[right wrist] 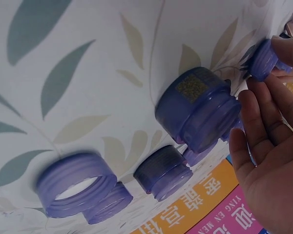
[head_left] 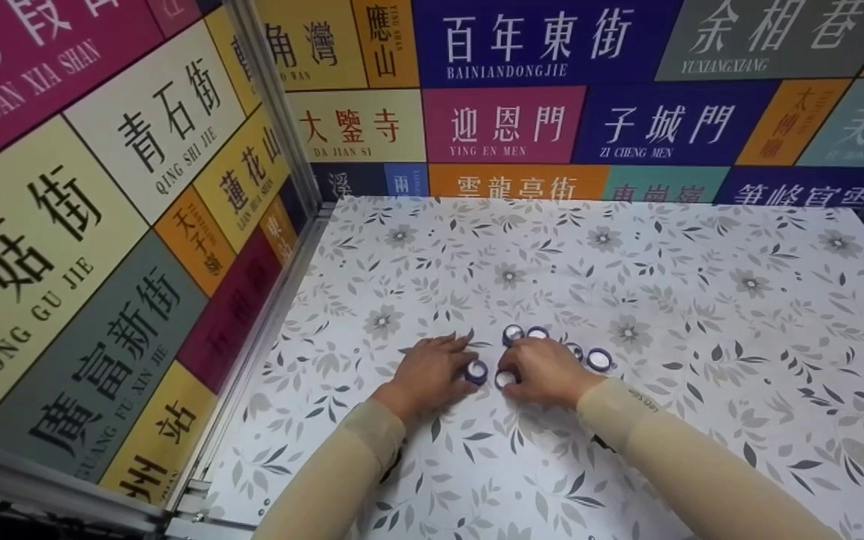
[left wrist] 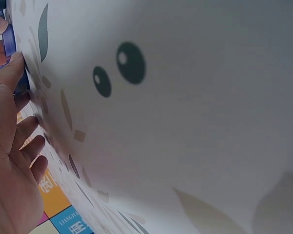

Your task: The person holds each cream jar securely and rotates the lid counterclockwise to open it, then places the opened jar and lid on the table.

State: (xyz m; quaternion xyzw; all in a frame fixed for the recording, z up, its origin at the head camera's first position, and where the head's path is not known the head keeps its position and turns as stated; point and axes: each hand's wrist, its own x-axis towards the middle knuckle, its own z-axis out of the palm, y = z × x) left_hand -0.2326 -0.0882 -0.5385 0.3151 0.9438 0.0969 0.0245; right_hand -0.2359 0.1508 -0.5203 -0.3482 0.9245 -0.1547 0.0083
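Observation:
My left hand (head_left: 430,373) holds a purple plastic bottle cap (head_left: 476,373) between thumb and fingers on the patterned tabletop. In the left wrist view the left hand (left wrist: 10,146) shows at the edge, its other fingers loosely bent beside the surface. Just to the right, my right hand (head_left: 548,371) pinches a second cap (head_left: 505,379), a small gap from the first. That pinched cap (right wrist: 263,61) also shows in the right wrist view, under the thumb of the right hand (right wrist: 271,141). Both caps sit close to the tabletop.
Several more purple caps stand around the right hand, among them a loose cap (head_left: 599,360) to its right and another cap (head_left: 513,334) beyond it. One cap (right wrist: 198,107) bears a square printed code. Panels with lettering (head_left: 507,124) rise behind the tabletop (head_left: 672,247) and along its left.

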